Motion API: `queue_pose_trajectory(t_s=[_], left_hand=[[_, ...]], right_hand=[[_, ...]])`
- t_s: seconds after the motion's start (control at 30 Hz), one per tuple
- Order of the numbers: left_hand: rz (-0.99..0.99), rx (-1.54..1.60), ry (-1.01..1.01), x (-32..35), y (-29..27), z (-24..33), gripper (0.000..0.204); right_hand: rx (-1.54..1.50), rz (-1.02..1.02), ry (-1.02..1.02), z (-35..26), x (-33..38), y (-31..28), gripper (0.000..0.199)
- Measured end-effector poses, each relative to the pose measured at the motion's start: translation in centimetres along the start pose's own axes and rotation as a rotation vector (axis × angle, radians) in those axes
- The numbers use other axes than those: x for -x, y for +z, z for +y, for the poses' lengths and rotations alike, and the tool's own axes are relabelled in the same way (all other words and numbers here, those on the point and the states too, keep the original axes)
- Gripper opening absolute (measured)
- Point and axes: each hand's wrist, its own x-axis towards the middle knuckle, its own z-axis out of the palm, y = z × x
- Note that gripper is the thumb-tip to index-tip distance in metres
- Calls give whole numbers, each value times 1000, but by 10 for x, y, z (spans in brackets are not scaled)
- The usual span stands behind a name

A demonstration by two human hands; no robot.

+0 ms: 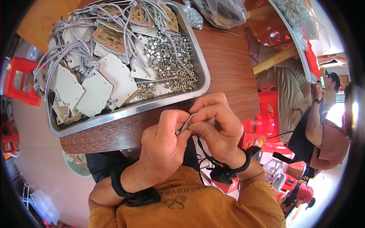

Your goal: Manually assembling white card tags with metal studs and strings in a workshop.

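Both forearms come up from the lower edge and meet at the middle, wrists bent inward, each wrist wearing a dark strap. The left hand is curled, knuckles up, thumb and forefinger pinched together at its tip. The right hand arches over beside it, its fingers bent down and touching those of the left.

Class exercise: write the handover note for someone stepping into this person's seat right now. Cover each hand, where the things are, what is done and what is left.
Left hand and right hand pinch one pale card tag together at the table edge.
Metal tray ahead holds corded tags, blank tags and loose eyelets.
Done: a heap of tags already carries cords.
Left: several blank tags show no cord.
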Motion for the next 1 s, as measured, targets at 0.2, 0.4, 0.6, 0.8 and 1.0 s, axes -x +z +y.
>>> queue_pose_trajectory(t_s=[0.2, 0.4, 0.6, 0.8, 1.0], left_hand=[[38, -75, 80, 3, 2, -4, 22], [84, -185, 211, 4, 6, -7, 22], [123, -290, 268, 6, 11, -3, 23], [134, -55, 165, 3, 9, 0, 32], [131, 173, -22, 5, 6, -5, 25]], right_hand=[[-36, 42, 40, -3, 2, 1, 26], [8, 56, -14, -1, 4, 5, 28], [-7, 94, 11, -2, 6, 9, 28], [-10, 79, 34, -11, 4, 3, 28], [-109, 86, -6, -4, 3, -2, 24]])
